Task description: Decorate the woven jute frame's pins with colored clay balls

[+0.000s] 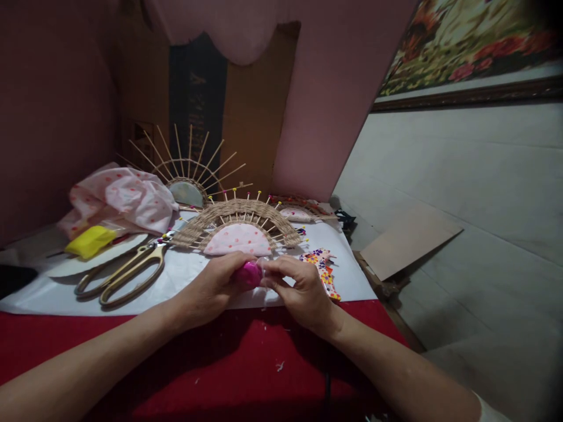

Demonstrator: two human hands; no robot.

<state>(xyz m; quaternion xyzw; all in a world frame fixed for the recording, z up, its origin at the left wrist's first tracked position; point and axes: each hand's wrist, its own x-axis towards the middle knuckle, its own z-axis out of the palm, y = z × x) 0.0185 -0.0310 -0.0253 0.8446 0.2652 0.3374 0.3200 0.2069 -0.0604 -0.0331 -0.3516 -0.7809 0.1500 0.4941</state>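
My left hand (220,287) is closed around a bright pink soft-looking lump (250,274), which resembles modelling clay. At its right end my right hand (301,290) pinches the clear plastic wrapping (264,272) between thumb and fingers. Just beyond both hands lies a woven half-round fan (237,210), with a dotted pink fabric centre (240,239) and coloured beads on its stick ends. A flower-patterned piece (323,266) is partly covered by my right hand.
Large gold-handled scissors (136,272), a yellow packet (91,242) and crumpled dotted fabric (125,196) lie to the left. Behind are an unfinished stick fan (189,167) and another woven fan (299,205). White paper (185,290) covers part of the red table (229,369); cardboard (411,243) leans right.
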